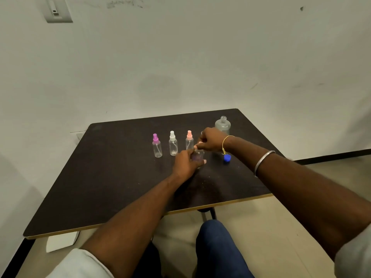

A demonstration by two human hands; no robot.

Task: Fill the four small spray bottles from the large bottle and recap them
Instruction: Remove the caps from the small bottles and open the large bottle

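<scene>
Bottles on the worktop [100,177], both hands meeting near its middle.
Three spray bottles stand in a row: left bottle [156,146], middle bottle [173,144], right bottle [189,140]. Before the row's right end the left hand [185,163] holds a fourth bottle [197,157], with the right hand [210,139] just above it. The large bottle [222,124] stands behind; a loose cap [227,158] lies to the right.

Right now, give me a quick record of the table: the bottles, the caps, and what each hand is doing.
capped row: purple-capped bottle, white-capped bottle, pink-capped bottle, all upright
fourth small bottle: gripped by left hand
right hand: fingers curled at its top; what they pinch is hidden
large bottle: uncapped, back right
blue cap: lying on table
</scene>
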